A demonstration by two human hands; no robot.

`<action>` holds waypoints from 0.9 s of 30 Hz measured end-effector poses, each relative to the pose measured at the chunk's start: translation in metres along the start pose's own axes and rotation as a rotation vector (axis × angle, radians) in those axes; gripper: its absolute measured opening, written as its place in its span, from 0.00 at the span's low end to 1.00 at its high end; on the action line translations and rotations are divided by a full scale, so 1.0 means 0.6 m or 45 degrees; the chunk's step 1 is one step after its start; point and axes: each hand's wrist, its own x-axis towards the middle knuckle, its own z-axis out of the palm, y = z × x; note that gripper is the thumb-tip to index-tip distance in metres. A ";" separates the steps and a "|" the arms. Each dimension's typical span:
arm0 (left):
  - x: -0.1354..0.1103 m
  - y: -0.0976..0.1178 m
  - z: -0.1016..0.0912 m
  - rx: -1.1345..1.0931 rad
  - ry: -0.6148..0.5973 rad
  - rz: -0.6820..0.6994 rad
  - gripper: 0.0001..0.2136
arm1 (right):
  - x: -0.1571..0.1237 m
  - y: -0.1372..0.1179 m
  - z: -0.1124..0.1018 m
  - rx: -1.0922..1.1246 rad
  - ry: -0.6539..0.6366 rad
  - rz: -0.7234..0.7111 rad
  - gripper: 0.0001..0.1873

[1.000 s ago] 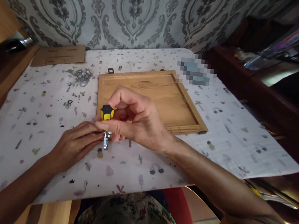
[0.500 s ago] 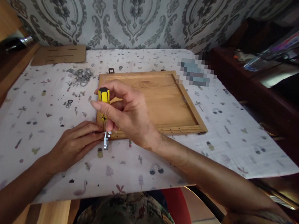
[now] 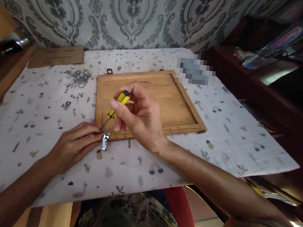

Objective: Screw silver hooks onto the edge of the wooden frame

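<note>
My right hand (image 3: 140, 116) grips a yellow and black screwdriver (image 3: 122, 98) by its handle, above the near left corner of a framed wooden panel (image 3: 166, 97). The screwdriver leans, its thin shaft running down and left to the fingertips of my left hand (image 3: 76, 143). Those fingers are closed together at the corner; whatever they pinch is hidden. Right beside them a silver metal hinge (image 3: 105, 143) sits on the panel's near edge, one part sticking out toward me. Small dark holes show along this edge.
A pile of metal hardware (image 3: 79, 77) and scattered small pieces (image 3: 67, 105) lie left of the panel. Behind them is a flat piece of cardboard (image 3: 57, 57). A blurred-out item (image 3: 195, 72) lies at the back right. A patterned cloth (image 3: 135, 166) covers the table.
My right hand has shifted right, and the screwdriver has gone from nearly upright to leaning, its tip moving off the hinge to my left fingertips. My left hand stays at the corner.
</note>
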 end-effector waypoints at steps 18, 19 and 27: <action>0.002 0.002 -0.002 0.035 -0.022 0.025 0.10 | -0.011 0.034 -0.063 0.081 0.286 0.313 0.20; 0.002 0.003 -0.002 0.033 -0.024 0.029 0.09 | -0.011 0.036 -0.064 0.084 0.286 0.319 0.20; 0.003 0.002 -0.003 0.018 -0.023 0.014 0.09 | -0.002 0.072 -0.054 0.113 0.188 0.427 0.22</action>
